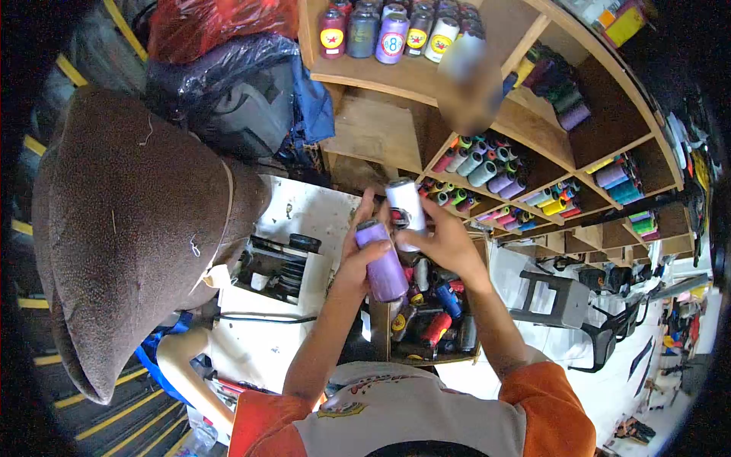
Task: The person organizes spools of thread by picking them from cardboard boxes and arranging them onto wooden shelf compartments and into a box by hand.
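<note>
Purple thread spool (387, 273): located in the left hand (355, 260), above the open box (378, 327). Long axis steeply inclined in view; dark end points up and slightly left, opposite end down and slightly right. Left thumb presses across the spool's upper front; the other fingers are partly hidden behind it.

White thread spool (403, 199): located in the right hand (451, 242), just beside the purple spool. Long axis nearly parallel, dark end up. Right thumb and fingers grip its lower part; exact finger spacing cannot be determined.

The box contains assorted spools, including red (436, 329). Beyond: compartmented wooden shelving (373, 129). Left: white table (263, 358).
</note>
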`<state>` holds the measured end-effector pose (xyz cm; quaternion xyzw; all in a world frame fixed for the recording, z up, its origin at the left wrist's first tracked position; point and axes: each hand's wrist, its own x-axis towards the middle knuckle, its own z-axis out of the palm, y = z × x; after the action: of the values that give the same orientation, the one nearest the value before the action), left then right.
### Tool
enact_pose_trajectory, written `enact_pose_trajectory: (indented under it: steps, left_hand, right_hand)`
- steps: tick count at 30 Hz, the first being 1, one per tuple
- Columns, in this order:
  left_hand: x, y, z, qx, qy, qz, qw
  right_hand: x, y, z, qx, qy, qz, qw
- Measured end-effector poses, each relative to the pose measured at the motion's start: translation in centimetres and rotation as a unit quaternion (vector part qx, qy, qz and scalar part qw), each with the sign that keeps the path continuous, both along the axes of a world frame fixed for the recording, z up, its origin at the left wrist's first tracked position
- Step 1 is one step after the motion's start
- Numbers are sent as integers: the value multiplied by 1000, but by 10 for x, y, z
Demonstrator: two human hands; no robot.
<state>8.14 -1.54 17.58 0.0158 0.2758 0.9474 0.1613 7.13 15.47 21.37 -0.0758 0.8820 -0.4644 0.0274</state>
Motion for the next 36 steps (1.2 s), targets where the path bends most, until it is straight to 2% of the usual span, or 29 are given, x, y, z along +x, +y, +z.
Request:
enact_pose_trajectory:
  steps: [1, 3, 6, 9, 10, 13, 15, 17, 19, 21, 23, 24, 25, 28, 36]
  left_hand:
    - [2, 4, 5, -8, 16, -3, 1000]
    - [4, 7, 18, -22, 51, -5, 998]
    - [5, 7, 13, 8, 39, -27, 999]
    - [3, 4, 9, 7, 45, -28, 999]
    - [4, 3, 6, 6, 42, -30, 999]
    - [3, 2, -1, -8, 33, -15, 999]
    - [0, 0, -1, -14, 27, -3, 1000]
    - [1, -4, 0, -12, 14, 2, 1000]
    - [4, -5, -4, 0, 15, 2, 1000]
    - [6, -8, -3, -6, 9, 3, 1000]
    - [10, -10, -2, -23, 2, 1, 1000]
    - [12, -10, -6, -37, -1, 1, 999]
    - [14, -10, -10, -50, -2, 3, 999]
    - [17, -12, -16, -36, -5, -3, 999]
    - [18, -23, -20, 0, -36, 0, 999]
  right_hand:
    - [-1, 3, -6, -108, -112, -29, 987]
    - [-1, 6, -19, -243, -77, -49, 966]
    - [-1, 4, -45, -422, -80, -143, 892]
    - [-1, 7, -40, -399, -127, -122, 900]
    - [-2, 9, -41, -332, -137, -122, 925]
    - [-13, 11, -35, -250, -137, -83, 955]
    - [-36, 10, -20, -228, -47, -90, 968]
    - [-78, 21, -22, -235, 63, -115, 963]
    - [-113, 17, 16, -203, 106, -151, 962]
    - [-166, 24, 13, -185, 216, -196, 938]
    - [-204, 17, 27, -206, 273, -220, 914]
    - [-213, 13, 40, -88, 257, -297, 915]
    - [-229, 12, 41, -86, 234, -320, 914]
    - [-265, 9, 38, -1, 304, -349, 887]
    - [-293, 13, 18, 36, 310, -315, 896]
